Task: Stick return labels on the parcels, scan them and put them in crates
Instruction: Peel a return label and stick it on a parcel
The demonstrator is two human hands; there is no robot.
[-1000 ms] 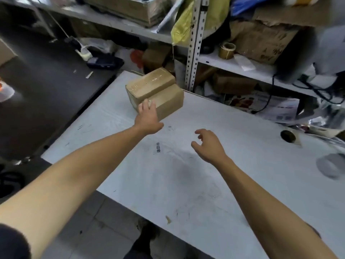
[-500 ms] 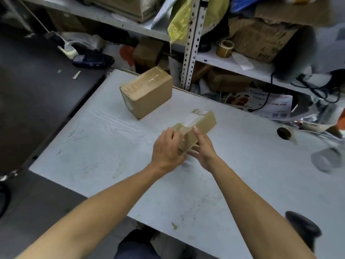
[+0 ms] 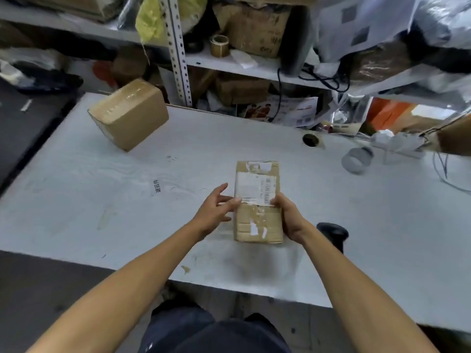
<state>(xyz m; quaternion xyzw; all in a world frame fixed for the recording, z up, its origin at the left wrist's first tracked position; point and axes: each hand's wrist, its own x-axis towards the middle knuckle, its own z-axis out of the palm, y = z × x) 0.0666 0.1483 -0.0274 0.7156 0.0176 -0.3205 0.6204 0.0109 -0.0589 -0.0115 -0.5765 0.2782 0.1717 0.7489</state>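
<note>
Both hands meet at a flat cardboard parcel [image 3: 258, 202] in the middle of the frame. The right hand [image 3: 289, 217] grips the parcel's right edge, its fingers mostly tucked out of sight behind the cardboard. The left hand [image 3: 216, 212] is loosely spread with near-straight fingers, its fingertips [image 3: 235, 200] touching the parcel's left side at the lower corner of a white label [image 3: 254, 189]. Whether the parcel lies on the grey worktop [image 3: 102, 200] or is held just above it cannot be told. The label carries a barcode along its right side, too blurred to read; scraps of torn white paper show above and below it on the cardboard.

Just right of the right wrist stands a dark rounded object [image 3: 332, 231], partly hidden by the forearm and hard to identify. A small printed sticker [image 3: 157, 186] lies on the worktop left of the hands. In the upper left of the frame a larger taped box [image 3: 128, 113] sits near the worktop's far corner, looking tilted, well apart from the parcel. At the right, a blurred greyish round thing [image 3: 356, 160] and a round hole [image 3: 311, 140] in the worktop show; beyond them wires and pale objects are smeared, and a brown shape at the right edge is cut off. Along the top, cluttered shelves [image 3: 229, 64] hold cartons, bags and a tape roll [image 3: 219, 44], most of it indistinct
</note>
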